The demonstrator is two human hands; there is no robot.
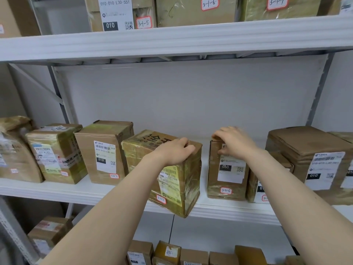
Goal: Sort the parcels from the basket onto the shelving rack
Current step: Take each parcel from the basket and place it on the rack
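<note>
On the middle shelf (107,192) of the white rack, a tape-wrapped cardboard parcel (175,188) tagged 3-2-5 overhangs the front edge, turned at an angle. My left hand (174,152) lies on its top near corner, fingers curled over the edge. To its right stands a narrow upright parcel (227,180) tagged 3-2-6 with a white label. My right hand (234,141) grips the top of that parcel, thumb on its front face. The basket is out of view.
More parcels line the middle shelf: three at the left (103,152), a larger stack at the right (313,159). The upper shelf (172,41) carries boxes tagged 3-1-5 to 3-1-7. Small boxes (168,253) sit on the shelf below.
</note>
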